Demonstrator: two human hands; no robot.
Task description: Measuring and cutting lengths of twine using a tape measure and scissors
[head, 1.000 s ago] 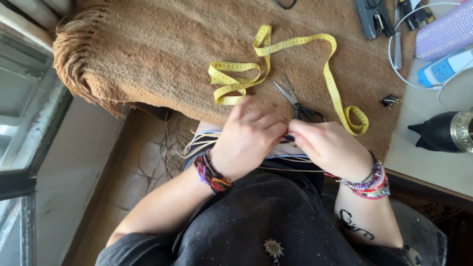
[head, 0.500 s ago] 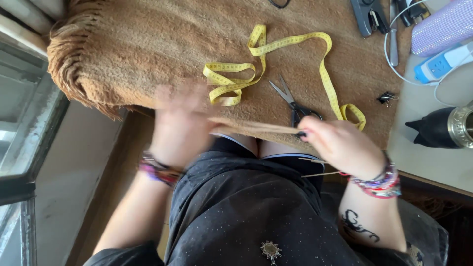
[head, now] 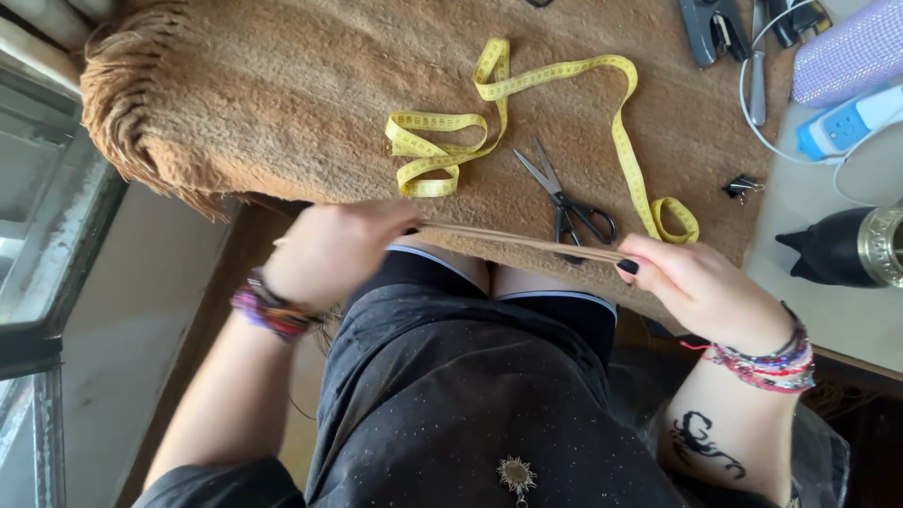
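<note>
Cords (head: 513, 241), a tan bundle, stretch taut along the desk's near edge, pinched between left hand (head: 334, 249) and right hand (head: 691, 282). Scissors (head: 569, 199) and yellow tape measure (head: 527, 113) lie just beyond on the brown fringed cloth (head: 282, 94).

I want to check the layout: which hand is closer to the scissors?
Right. The right hand lies just beside the scissors handles, pinching a tan strip; the left hand holds the strip's other end, farther off.

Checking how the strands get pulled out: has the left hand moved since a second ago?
Yes. The left hand has swung out leftward, away from the scissors and the right hand, drawing the tan strands taut between both hands.
</note>
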